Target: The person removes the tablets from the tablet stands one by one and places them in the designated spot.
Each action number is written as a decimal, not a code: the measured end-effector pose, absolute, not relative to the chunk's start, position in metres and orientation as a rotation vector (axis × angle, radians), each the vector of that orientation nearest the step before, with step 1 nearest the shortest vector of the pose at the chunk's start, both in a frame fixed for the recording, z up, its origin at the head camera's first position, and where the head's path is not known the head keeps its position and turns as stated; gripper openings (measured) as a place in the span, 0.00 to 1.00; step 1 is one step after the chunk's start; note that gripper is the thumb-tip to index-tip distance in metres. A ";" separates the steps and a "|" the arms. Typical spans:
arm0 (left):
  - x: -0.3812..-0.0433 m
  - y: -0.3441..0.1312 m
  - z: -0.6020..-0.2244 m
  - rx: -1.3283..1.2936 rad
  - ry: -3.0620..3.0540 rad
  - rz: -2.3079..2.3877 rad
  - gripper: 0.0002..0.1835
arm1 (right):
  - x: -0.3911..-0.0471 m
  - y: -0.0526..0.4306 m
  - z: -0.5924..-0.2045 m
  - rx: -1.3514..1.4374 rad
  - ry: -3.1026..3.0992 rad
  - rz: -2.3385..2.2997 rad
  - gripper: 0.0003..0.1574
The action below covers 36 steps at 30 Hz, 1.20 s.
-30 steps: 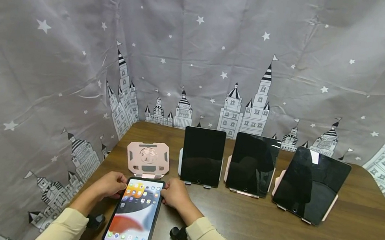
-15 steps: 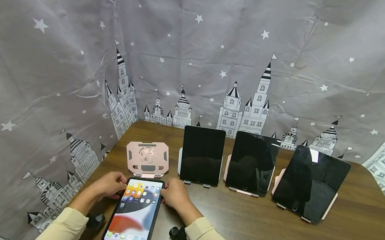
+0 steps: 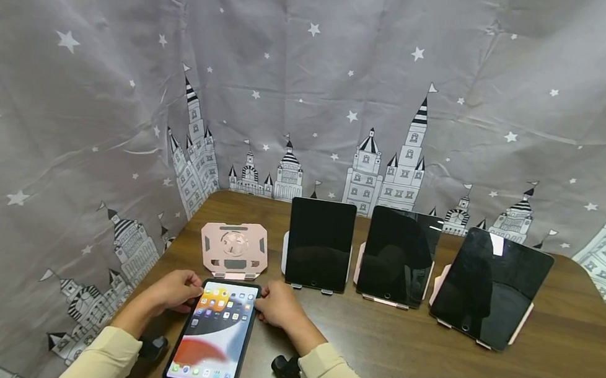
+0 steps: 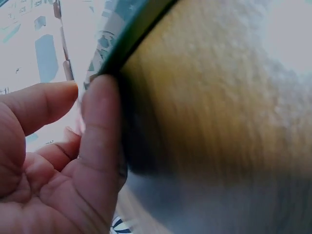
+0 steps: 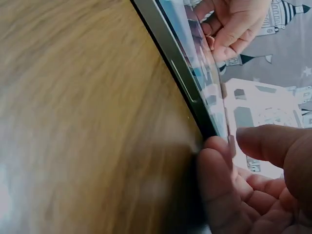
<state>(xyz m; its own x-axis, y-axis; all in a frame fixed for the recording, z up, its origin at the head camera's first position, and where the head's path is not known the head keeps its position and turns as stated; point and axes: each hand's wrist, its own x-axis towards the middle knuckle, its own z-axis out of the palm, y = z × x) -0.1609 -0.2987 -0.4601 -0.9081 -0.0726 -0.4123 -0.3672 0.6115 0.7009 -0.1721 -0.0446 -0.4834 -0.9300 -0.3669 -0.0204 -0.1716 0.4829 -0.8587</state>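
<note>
A tablet (image 3: pixel 212 334) with its screen lit and a dark rim lies in portrait in front of me, app icons showing. My left hand (image 3: pixel 176 291) holds its upper left corner, fingertips at the edge. On the opposite corner, my right hand (image 3: pixel 279 306) grips the rim between thumb and fingers. In the right wrist view the side edge of the tablet (image 5: pixel 183 80) meets the fingers, the thumb over the screen side. The left wrist view has a fingertip against the tablet's edge (image 4: pixel 129 44). Just beyond the tablet stands a pink tablet stand (image 3: pixel 234 250).
Three dark-screened tablets lean on stands to the right: a near one (image 3: pixel 320 247), a middle one (image 3: pixel 398 259) and a tilted one (image 3: pixel 490 291). They share the wooden table (image 3: pixel 406 363). A grey curtain (image 3: pixel 314 90) with castles and stars hangs behind and at the left.
Hands and lit tablet keep almost the same position. The whole head view shifts very slightly.
</note>
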 end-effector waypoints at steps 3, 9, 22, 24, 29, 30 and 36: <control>-0.161 -0.293 -0.459 -0.290 2.671 1.067 0.09 | -0.172 -0.034 -0.480 -0.515 2.542 -1.401 0.08; -0.167 -0.268 -0.443 -0.145 2.964 0.885 0.11 | -0.177 -0.007 -0.469 -0.559 2.658 -1.403 0.04; -0.193 -0.201 -0.415 0.126 2.949 1.242 0.08 | -0.196 0.052 -0.439 -0.531 2.845 -1.650 0.04; -0.199 -0.194 -0.409 0.136 2.951 1.273 0.09 | -0.201 0.060 -0.432 -0.512 2.877 -1.672 0.04; -0.215 -0.182 -0.395 0.143 2.922 1.377 0.12 | -0.212 0.078 -0.419 -0.444 2.943 -1.675 0.05; -0.218 -0.180 -0.393 0.154 2.912 1.394 0.12 | -0.214 0.081 -0.417 -0.431 2.947 -1.672 0.05; -0.237 -0.170 -0.385 0.255 2.880 1.422 0.13 | -0.227 0.096 -0.403 -0.403 3.006 -1.613 0.07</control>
